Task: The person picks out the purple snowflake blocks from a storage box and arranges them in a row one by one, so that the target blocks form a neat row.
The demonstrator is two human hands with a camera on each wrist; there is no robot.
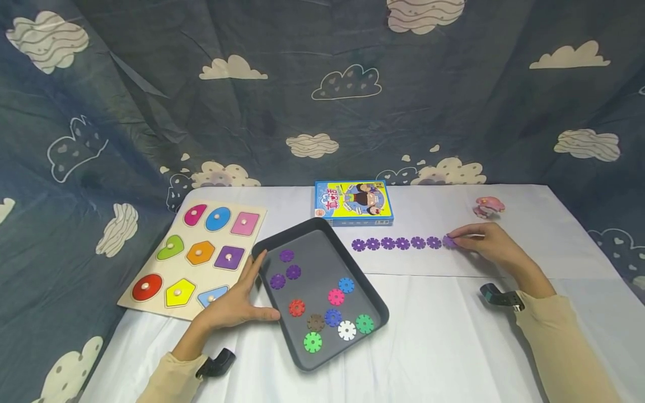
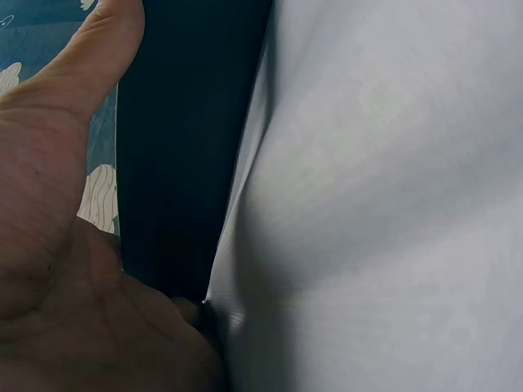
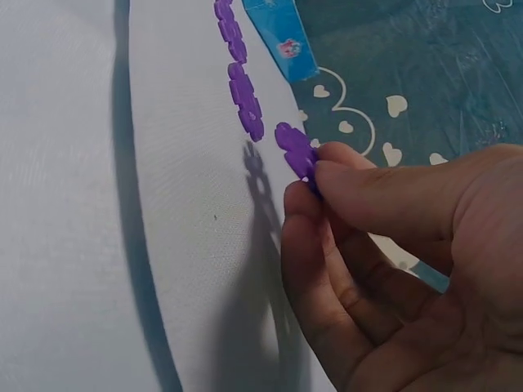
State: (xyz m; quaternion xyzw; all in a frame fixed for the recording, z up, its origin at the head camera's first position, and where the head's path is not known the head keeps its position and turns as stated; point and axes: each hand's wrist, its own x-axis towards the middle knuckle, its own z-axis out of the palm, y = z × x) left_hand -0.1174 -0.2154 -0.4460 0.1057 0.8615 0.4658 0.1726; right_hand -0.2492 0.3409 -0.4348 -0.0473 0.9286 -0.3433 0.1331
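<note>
A: Hands?

B: Right hand [image 1: 491, 244]: a purple disc [image 1: 448, 242] is pinched between thumb and fingertips, just past the right end of the purple row [image 1: 402, 243]. Left hand [image 1: 232, 307]: thumb and fingers are spread along the left rim of the tray [image 1: 322, 252]; whether the tray is gripped from below cannot be told.

A: Disc down on the table [image 1: 428, 319]?

B: Doesn't look it. In the right wrist view it is held tilted, with a gap to the nearest disc, and a shadow is cast below.

A: Best way to set it?

B: Should be levelled first, lined up with the six in the row, gap matched to theirs, then lowered flat. Fingers best lifted straight up on release.

A: Risks?

B: Neighbour could be nudged if the disc is dragged in sideways. Tray better held lightly; three purple discs [image 1: 293, 272] lie loose in its far-left part. Row is bordered by the box [image 1: 354, 202] behind, so approach from the right seems cleaner.
</note>
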